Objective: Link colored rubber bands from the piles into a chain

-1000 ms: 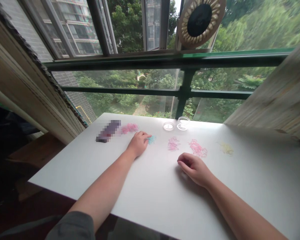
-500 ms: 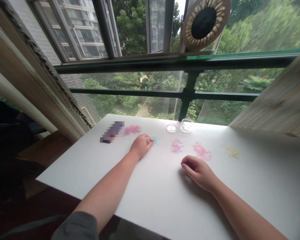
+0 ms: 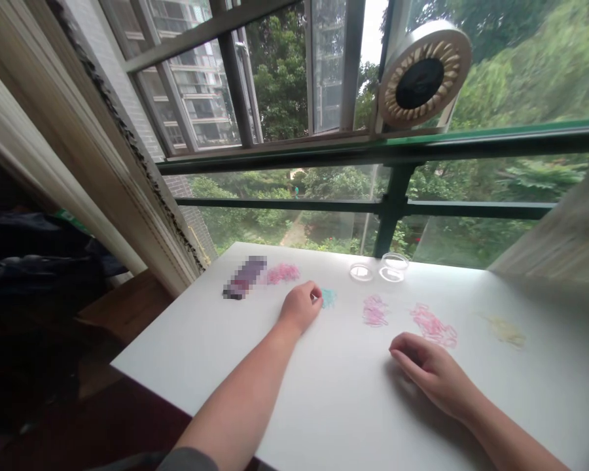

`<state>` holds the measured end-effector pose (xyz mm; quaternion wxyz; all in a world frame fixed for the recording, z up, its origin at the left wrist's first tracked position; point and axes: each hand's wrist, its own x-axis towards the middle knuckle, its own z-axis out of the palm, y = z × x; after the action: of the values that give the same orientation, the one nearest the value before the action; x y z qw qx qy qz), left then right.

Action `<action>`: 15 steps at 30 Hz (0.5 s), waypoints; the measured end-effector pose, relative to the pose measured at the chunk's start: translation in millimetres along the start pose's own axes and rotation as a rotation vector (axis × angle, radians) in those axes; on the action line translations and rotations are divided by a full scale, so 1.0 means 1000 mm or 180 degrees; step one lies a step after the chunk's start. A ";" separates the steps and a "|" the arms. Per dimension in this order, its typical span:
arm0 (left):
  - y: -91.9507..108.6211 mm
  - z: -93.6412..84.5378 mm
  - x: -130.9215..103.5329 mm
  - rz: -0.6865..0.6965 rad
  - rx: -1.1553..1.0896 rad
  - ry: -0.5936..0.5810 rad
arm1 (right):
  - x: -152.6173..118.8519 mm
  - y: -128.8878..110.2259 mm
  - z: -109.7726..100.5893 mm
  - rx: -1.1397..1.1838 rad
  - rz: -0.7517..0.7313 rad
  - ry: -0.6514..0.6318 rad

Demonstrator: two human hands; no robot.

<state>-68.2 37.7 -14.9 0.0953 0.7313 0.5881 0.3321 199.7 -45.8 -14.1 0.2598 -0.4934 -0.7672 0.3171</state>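
My left hand (image 3: 302,306) is closed in a pinch at the left edge of a small turquoise pile (image 3: 328,298); whatever its fingertips hold is too small to make out. My right hand (image 3: 429,366) rests on the white table (image 3: 324,405), its fingers curled and pressed together, and any content is hidden. Just beyond it lies a pile of pink loops (image 3: 434,326). A lilac-pink pile (image 3: 375,311) sits between the two hands. Farther right is a pale yellow pile (image 3: 508,331). Another pink pile (image 3: 283,273) lies behind my left hand.
Two clear round containers (image 3: 361,272) (image 3: 394,267) stand near the table's back edge. A blurred dark oblong object (image 3: 245,277) lies at the back left. Behind the table run a green railing (image 3: 285,205) and windows, with curtains (image 3: 93,137) at the sides.
The camera view has shifted, so the table and its contents appear lower and farther right. My left fingertips have drawn together beside the turquoise pile. My right hand keeps its curled pose.
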 end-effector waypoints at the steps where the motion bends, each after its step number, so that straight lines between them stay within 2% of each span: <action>1: 0.000 0.000 0.000 -0.0025 -0.0004 0.0019 | 0.000 0.001 0.000 0.0051 0.0032 -0.0017; 6: 0.000 0.001 0.002 -0.0092 -0.0178 0.0028 | -0.002 0.006 0.002 0.0291 0.0182 -0.0056; 15: -0.003 -0.001 0.004 0.0148 -0.0516 0.0221 | -0.003 0.004 0.002 0.0176 0.0248 0.0009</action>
<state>-70.7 42.0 -13.8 0.1260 0.7227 0.5451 0.4058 201.6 -47.4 -18.5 0.2619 -0.5159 -0.7380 0.3473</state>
